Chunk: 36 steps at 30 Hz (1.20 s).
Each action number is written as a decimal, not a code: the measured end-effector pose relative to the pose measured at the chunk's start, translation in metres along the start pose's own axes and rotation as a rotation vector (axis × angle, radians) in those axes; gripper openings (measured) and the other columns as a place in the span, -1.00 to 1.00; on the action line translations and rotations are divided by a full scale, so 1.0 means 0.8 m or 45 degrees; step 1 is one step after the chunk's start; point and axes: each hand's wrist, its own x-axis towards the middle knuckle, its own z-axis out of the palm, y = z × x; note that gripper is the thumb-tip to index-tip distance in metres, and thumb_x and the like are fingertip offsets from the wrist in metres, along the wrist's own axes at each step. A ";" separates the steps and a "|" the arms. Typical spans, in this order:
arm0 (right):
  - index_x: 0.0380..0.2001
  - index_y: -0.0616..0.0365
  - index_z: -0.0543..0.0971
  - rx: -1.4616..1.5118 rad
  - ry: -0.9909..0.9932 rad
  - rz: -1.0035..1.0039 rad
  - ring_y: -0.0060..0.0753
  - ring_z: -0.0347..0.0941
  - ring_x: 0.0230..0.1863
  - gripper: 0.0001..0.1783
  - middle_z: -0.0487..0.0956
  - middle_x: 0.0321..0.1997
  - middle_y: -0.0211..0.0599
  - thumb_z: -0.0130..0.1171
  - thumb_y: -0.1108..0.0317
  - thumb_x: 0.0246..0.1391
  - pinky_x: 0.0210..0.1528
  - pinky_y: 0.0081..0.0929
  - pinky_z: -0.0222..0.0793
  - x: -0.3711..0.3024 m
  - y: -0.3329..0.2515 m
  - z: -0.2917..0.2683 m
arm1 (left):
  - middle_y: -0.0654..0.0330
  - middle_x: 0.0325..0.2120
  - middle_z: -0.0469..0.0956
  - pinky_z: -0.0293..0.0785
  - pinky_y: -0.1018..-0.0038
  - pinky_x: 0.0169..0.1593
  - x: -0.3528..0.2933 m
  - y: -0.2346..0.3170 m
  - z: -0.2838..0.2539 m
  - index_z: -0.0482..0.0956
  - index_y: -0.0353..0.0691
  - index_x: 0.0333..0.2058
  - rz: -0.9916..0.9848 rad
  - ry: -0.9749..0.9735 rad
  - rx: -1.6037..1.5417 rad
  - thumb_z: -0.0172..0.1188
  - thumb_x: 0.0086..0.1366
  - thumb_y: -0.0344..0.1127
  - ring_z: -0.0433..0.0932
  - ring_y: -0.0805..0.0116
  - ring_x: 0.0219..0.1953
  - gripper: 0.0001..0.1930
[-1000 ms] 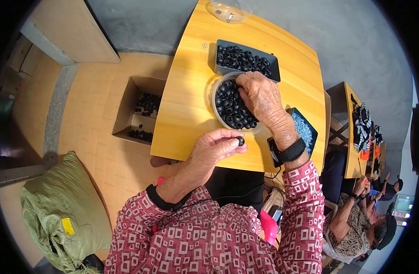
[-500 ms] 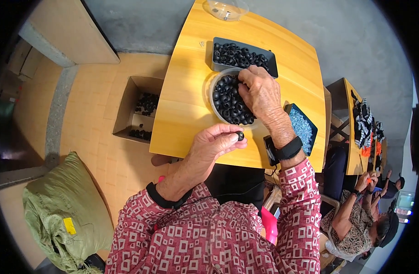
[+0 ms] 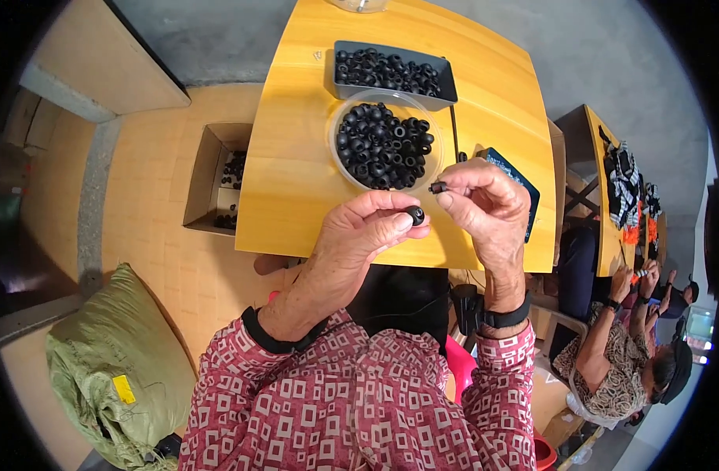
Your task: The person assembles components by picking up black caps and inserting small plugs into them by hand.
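I am looking down on a yellow wooden table (image 3: 296, 173) standing on a pale wooden floor (image 3: 147, 235), with a grey concrete strip beyond its far edge. Left of my hands, on the floor beside the table, an open cardboard box (image 3: 210, 177) holds a few dark pieces. Lower left of them, a green sack (image 3: 112, 369) slumps on the floor. Off to the right, well apart from me, another yellow table (image 3: 602, 165) carries dark and orange bits, and a person in a patterned top (image 3: 610, 377) sits there with their own hands busy.

Just beyond my hands sits a clear round bowl (image 3: 337, 161) full of black rings (image 3: 383, 145), and past it, touching or nearly touching the bowl, a dark rectangular tray (image 3: 445, 94) with more of the same. A dark blue card (image 3: 516, 180) lies on the table behind my right hand.

My left hand (image 3: 359, 235) is pinched narrow: thumb and forefinger close on one black ring (image 3: 416, 214), held above the table's near edge. My right hand (image 3: 485, 204) is also drawn into a tight pinch, thumb and forefinger tips gripping a small dark plug (image 3: 438, 187). The plug sits just above and right of the ring, very close; I cannot tell whether they touch. Both wrists wear dark bands, and my sleeves are red with white squares.
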 end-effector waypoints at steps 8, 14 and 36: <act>-0.40 0.28 0.57 -0.056 -0.004 -0.299 -0.60 0.39 -0.41 -0.80 0.57 -0.38 -0.32 0.29 0.69 -0.17 -0.31 -0.64 0.32 -0.024 0.001 -0.019 | 0.12 -0.22 0.57 0.46 0.44 0.03 0.005 -0.010 0.021 0.48 -0.33 -0.11 -0.023 -0.014 0.041 0.14 0.25 -0.43 0.57 0.33 -0.15 -0.76; -0.43 0.27 0.58 -0.213 0.048 -0.357 -0.56 0.41 -0.44 -0.82 0.58 -0.40 -0.31 0.29 0.67 -0.20 -0.35 -0.62 0.33 -0.039 -0.005 -0.029 | 0.09 -0.21 0.57 0.49 0.42 0.04 0.004 -0.015 0.027 0.50 -0.33 -0.12 -0.036 -0.042 0.094 0.16 0.24 -0.44 0.58 0.30 -0.14 -0.76; -0.44 0.26 0.58 -0.415 0.043 -0.437 -0.51 0.47 -0.46 -0.83 0.59 -0.44 -0.27 0.27 0.66 -0.20 -0.38 -0.58 0.38 -0.057 -0.005 -0.037 | 0.14 -0.21 0.56 0.47 0.51 -0.01 0.004 -0.025 0.031 0.52 -0.37 -0.17 -0.013 -0.069 0.218 0.15 0.21 -0.54 0.56 0.36 -0.15 -0.80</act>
